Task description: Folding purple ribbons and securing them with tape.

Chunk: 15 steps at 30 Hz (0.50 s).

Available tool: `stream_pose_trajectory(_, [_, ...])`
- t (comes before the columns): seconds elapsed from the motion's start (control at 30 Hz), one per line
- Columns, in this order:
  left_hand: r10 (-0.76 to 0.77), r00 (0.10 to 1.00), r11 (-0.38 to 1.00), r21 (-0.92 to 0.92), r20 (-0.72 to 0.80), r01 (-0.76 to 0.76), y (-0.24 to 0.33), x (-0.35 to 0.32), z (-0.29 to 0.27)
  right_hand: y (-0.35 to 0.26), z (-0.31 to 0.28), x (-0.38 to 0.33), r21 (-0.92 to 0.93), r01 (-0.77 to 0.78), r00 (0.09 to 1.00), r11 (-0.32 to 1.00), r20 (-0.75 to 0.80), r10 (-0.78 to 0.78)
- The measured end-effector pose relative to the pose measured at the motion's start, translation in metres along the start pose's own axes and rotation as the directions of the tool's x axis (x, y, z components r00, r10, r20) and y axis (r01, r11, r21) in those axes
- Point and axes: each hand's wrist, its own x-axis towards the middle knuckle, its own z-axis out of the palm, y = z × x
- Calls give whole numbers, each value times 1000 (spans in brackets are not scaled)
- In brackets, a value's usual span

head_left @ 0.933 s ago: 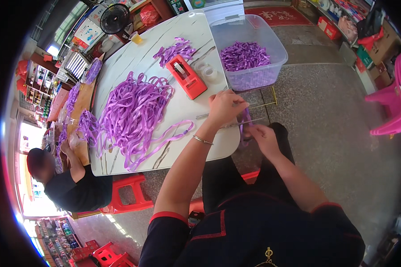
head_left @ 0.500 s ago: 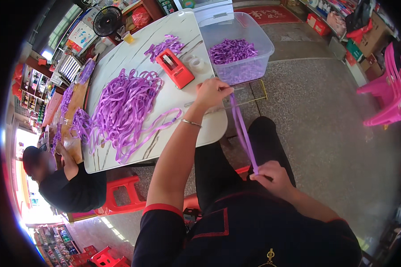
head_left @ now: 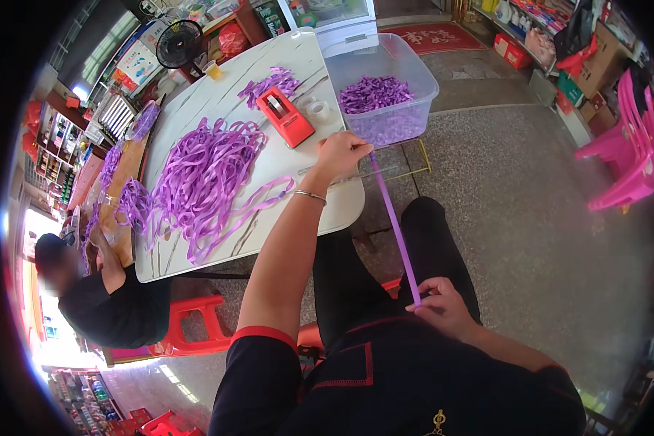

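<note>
A purple ribbon [head_left: 394, 225] runs taut between my two hands, over my lap beside the table's right edge. Its far end is pinched by my left hand [head_left: 344, 153] close to the table corner. My right hand [head_left: 441, 308] grips the near end between thumb and fingers, close to my body. Left of my forearm, a big tangled heap of purple ribbon loops [head_left: 207, 171] lies on the white marbled table [head_left: 298, 211]. One loop [head_left: 265, 200] trails from the heap toward my left wrist.
Farther back on the table are a red tape dispenser [head_left: 286, 118], tape rolls [head_left: 317, 109] and a smaller purple pile [head_left: 270, 85]. A clear plastic bin [head_left: 421, 91] with purple pieces stands beyond my left hand. Another person [head_left: 112, 309] sits at the left. Pink chairs [head_left: 628, 145] stand right.
My right hand has drawn back toward my body. The ribbon, formerly two separate strands, is now pulled straight into one band. My left hand stays near the table corner.
</note>
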Motion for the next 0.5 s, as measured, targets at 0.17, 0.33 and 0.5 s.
stream_pose_trajectory(0.17, [-11,1000,1000,-8,2,11,3,1,0,0,-4,-1,35,-46,999,998,22,45])
stream_pose_trajectory(0.33, [-4,1000,1000,-21,-11,4,0,0,-1,-22,-26,12,-3,96,992,995,78,-95])
stream_pose_trajectory(0.5, [2,1000,1000,-13,-20,-2,0,2,-2,-69,-67,60,4,386,913,923,145,-382])
